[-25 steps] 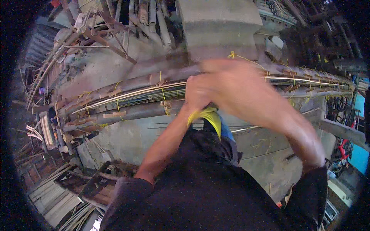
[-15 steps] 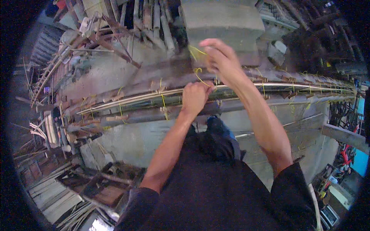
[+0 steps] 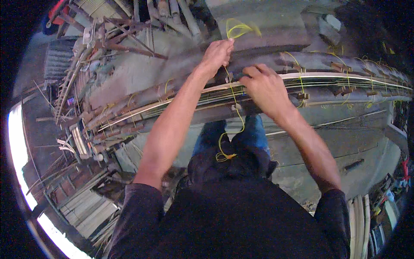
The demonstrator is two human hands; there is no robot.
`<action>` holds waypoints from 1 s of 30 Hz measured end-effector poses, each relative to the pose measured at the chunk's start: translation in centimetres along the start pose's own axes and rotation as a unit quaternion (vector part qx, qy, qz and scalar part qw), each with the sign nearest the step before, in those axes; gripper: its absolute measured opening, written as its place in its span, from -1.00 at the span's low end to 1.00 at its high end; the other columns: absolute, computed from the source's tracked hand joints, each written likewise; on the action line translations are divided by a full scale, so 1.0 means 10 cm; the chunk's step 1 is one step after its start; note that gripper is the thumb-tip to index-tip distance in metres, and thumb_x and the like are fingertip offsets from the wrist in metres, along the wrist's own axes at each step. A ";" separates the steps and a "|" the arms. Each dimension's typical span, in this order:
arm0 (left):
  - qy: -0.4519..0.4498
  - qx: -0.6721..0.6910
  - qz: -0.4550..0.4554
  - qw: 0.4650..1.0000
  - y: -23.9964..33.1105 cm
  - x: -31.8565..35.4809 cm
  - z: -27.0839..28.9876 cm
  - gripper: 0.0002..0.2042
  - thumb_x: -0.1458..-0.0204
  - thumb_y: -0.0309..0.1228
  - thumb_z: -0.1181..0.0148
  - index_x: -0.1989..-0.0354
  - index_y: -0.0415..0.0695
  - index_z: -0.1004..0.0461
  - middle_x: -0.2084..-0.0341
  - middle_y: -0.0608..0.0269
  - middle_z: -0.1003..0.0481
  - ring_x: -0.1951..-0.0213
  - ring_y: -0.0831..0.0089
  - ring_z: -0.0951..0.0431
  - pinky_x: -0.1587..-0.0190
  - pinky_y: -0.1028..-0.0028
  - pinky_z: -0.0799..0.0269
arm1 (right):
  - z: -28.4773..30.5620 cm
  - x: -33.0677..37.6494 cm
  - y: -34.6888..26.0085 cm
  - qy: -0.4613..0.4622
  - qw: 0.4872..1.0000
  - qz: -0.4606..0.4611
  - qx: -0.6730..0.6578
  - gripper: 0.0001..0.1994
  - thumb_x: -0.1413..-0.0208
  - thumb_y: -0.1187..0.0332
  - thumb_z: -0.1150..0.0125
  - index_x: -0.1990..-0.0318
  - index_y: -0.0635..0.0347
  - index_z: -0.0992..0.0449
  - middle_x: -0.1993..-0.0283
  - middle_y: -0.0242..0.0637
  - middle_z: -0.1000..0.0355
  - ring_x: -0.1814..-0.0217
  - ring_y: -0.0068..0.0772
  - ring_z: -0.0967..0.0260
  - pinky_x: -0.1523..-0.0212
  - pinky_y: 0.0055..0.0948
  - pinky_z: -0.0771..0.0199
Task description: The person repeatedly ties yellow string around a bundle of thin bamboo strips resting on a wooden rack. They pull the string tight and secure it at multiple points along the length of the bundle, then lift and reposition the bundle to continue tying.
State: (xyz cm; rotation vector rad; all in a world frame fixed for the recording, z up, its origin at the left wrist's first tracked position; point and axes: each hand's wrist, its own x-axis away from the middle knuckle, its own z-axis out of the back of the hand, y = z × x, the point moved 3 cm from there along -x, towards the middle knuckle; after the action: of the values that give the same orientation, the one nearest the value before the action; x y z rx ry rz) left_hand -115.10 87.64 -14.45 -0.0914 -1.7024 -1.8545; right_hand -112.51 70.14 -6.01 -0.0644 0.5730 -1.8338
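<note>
- Since the earlier frame, both hands have shifted: the left hand (image 3: 217,54) has climbed to the far edge of the long bundle of poles (image 3: 181,101), and the right hand (image 3: 265,88) has dropped from above it to press flat on its top.
- Nearest the viewer, the yellow cord (image 3: 230,129) hangs loose down over the person's blue trousers (image 3: 254,134), ending in a small coil over the lap.
- From there the cord runs up across the front of the bundle, passing between the two hands, and rises to the left hand.
- Right hand: fingers (image 3: 250,71) half curled and spread, knuckles up, resting on the poles just right of the cord; whether they pinch the cord cannot be told.
- Left hand: fingers closed tight in a pinch on the cord, which loops free above the fingertips in a blurred yellow curl.
- Further along the bundle to the right, other yellow ties (image 3: 302,93) wrap the poles at intervals.
- Beyond lies a grey concrete slab (image 3: 267,21) and stacked pipes (image 3: 172,11).
</note>
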 end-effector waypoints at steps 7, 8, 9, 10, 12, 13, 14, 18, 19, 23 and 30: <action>-0.001 -0.295 -0.104 0.950 -0.07 0.07 1.36 -0.59 -0.17 -0.08 0.10 0.22 -0.20 -0.48 0.42 0.21 -0.53 0.36 0.41 -0.52 0.23 0.43 -0.41 | 0.23 0.61 -0.56 -0.082 0.968 -0.158 -0.178 -0.69 0.14 0.44 -0.28 0.15 0.23 -0.49 0.23 -0.21 -0.50 0.12 -0.25 -0.45 0.10 -0.35 -0.43; 0.014 -0.296 -0.138 0.945 -0.15 0.14 1.66 -0.60 -0.16 -0.06 0.10 0.22 -0.17 -0.49 0.40 0.20 -0.55 0.32 0.35 -0.54 0.21 0.39 -0.41 | 0.04 0.82 -0.76 -0.145 0.927 -0.195 -0.287 -0.65 0.12 0.44 -0.29 0.10 0.24 -0.47 0.26 -0.22 -0.50 0.14 -0.32 -0.46 0.14 -0.38 -0.43; 0.027 -0.292 -0.165 0.942 -0.28 0.25 1.84 -0.60 -0.14 -0.05 0.09 0.22 -0.14 -0.50 0.38 0.18 -0.57 0.27 0.30 -0.56 0.20 0.36 -0.41 | -0.19 0.95 -1.10 -0.149 0.783 -0.309 -0.519 -0.63 0.07 0.41 -0.28 0.05 0.25 -0.44 0.29 -0.23 -0.49 0.15 -0.38 -0.45 0.15 -0.42 -0.42; 0.033 -0.270 -0.174 0.946 -0.35 0.39 1.90 -0.61 -0.14 -0.06 0.08 0.21 -0.13 -0.50 0.38 0.17 -0.57 0.27 0.29 -0.56 0.20 0.35 -0.41 | -0.51 0.93 -1.40 -0.140 0.668 -0.383 -0.622 -0.58 0.02 0.37 -0.26 -0.02 0.26 -0.36 0.32 -0.24 -0.47 0.18 -0.40 -0.44 0.18 -0.45 -0.42; 0.050 -0.233 -0.202 0.950 -0.27 0.69 2.02 -0.63 -0.13 -0.08 0.06 0.21 -0.12 -0.50 0.38 0.16 -0.57 0.26 0.27 -0.56 0.19 0.33 -0.41 | -1.22 0.87 -1.85 -0.079 0.497 -0.515 -0.694 -0.43 -0.08 0.27 -0.22 -0.19 0.28 -0.17 0.37 -0.25 -0.43 0.23 -0.41 -0.42 0.24 -0.48 -0.41; 0.056 -0.258 -0.215 0.940 -0.24 0.84 2.00 -0.67 -0.12 -0.11 0.02 0.21 -0.12 -0.49 0.39 0.12 -0.56 0.27 0.21 -0.56 0.20 0.30 -0.41 | -1.75 0.81 -1.78 -0.130 0.584 -0.514 -0.615 -0.53 -0.11 0.27 -0.17 -0.12 0.26 -0.26 0.41 -0.26 -0.42 0.30 -0.43 -0.40 0.28 -0.46 -0.40; 0.045 -0.267 -0.187 0.944 -0.19 1.03 1.95 -0.67 -0.13 -0.13 0.02 0.18 -0.13 -0.47 0.35 0.11 -0.55 0.24 0.20 -0.56 0.16 0.31 -0.41 | -2.11 0.76 -1.74 -0.180 0.656 -0.511 -0.526 -0.63 -0.14 0.27 -0.13 -0.06 0.24 -0.35 0.45 -0.28 -0.40 0.36 -0.45 -0.38 0.33 -0.44 -0.40; 0.023 -0.300 -0.205 0.931 -0.65 1.74 1.75 -0.73 -0.10 -0.26 -0.01 0.08 -0.09 -0.42 0.24 0.00 -0.51 0.17 0.02 -0.50 0.12 0.17 -0.40 | -0.88 0.23 -1.93 -0.083 0.936 -0.194 -0.282 -0.93 -0.06 0.46 -0.10 0.35 0.22 -0.50 0.50 -0.34 -0.31 0.46 -0.44 -0.29 0.39 -0.45 -0.34; 0.004 -0.251 -0.202 0.947 -0.71 1.95 1.65 -0.76 -0.01 -0.35 -0.11 0.18 -0.19 -0.42 0.28 -0.04 -0.50 0.18 0.01 -0.48 0.14 0.14 -0.37 | -0.33 -0.17 -2.03 -0.069 0.970 -0.155 -0.175 -0.95 -0.01 0.48 -0.12 0.43 0.22 -0.49 0.51 -0.32 -0.31 0.41 -0.37 -0.33 0.37 -0.42 -0.35; 0.174 -0.210 -0.268 0.924 -1.04 1.96 1.48 -0.79 0.05 -0.30 -0.17 0.25 -0.10 -0.49 0.32 0.12 -0.52 0.17 0.15 -0.47 0.09 0.23 -0.34 | -0.26 -1.31 -2.80 -0.193 0.946 0.254 -0.057 -0.79 -0.02 0.27 -0.09 0.31 0.20 -0.53 0.36 -0.04 -0.42 0.27 0.00 -0.41 0.22 -0.16 -0.44; 0.146 -0.411 -0.233 0.869 -0.84 1.85 1.38 -0.77 -0.04 -0.20 -0.06 0.31 -0.05 -0.55 0.47 0.06 -0.53 0.36 0.11 -0.53 0.29 0.19 -0.38 | -1.38 -1.62 -1.39 -0.265 0.954 -0.111 -0.088 -0.72 -0.18 0.25 0.00 0.12 0.31 -0.39 0.44 -0.13 -0.37 0.28 -0.05 -0.39 0.22 -0.21 -0.38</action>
State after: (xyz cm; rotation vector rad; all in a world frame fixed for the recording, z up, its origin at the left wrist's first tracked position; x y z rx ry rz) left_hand -138.83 93.09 -11.31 0.2727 -0.6618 -2.6802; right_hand -123.70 92.84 -8.52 -0.7462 0.3522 -1.8698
